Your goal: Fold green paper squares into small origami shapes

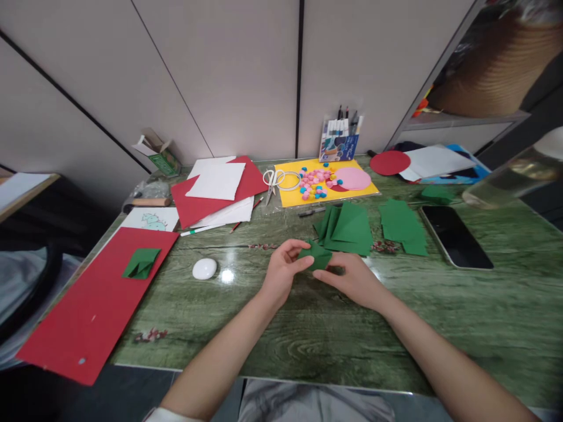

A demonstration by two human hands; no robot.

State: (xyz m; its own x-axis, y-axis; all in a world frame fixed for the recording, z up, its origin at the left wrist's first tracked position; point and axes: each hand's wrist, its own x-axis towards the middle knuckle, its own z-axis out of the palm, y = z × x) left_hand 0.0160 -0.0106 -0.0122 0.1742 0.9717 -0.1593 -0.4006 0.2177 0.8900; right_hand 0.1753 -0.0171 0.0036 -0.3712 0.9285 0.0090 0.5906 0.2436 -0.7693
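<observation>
Between my two hands, above the middle of the table, is a small folded green paper (320, 258). My left hand (285, 266) pinches its left side between thumb and fingers. On its right side, my right hand (352, 278) has its fingers behind the paper and its thumb at the lower edge. Just beyond them lies a pile of green paper pieces (352, 225), with another green stack (402, 225) to its right. A second folded green piece (141, 263) rests on the long red sheet (94, 299) at the left.
A white oval case (204, 269) lies left of my hands, a phone (456, 237) to the right. Farther back are scissors (271, 186), a tape roll (288, 181), a yellow sheet (290, 196) with colored balls, a marker box (338, 143) and a bottle (505, 179).
</observation>
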